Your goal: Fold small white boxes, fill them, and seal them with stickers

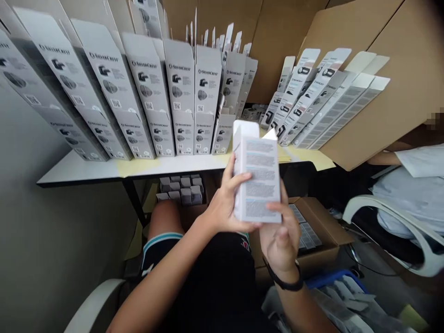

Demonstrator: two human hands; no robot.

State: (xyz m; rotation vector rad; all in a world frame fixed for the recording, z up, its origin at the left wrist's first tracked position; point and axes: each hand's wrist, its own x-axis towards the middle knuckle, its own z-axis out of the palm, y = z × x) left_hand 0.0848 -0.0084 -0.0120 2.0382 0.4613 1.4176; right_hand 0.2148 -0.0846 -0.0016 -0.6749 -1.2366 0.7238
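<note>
A grey printed carton is held up in front of me, its top flaps standing open and several text panels facing me. My left hand wraps its left side and bottom, the thumb lying across the front edge. On the lower right, my right hand grips the same carton, with some fingers hidden behind it. Beyond the carton, a row of similar open-topped cartons stands on the white table.
More tilted cartons stand at the table's right against cardboard panels. Below are a cardboard box with packed cartons, a blue bin of flat pieces, and small boxes under the table. A person in a white shirt sits at right.
</note>
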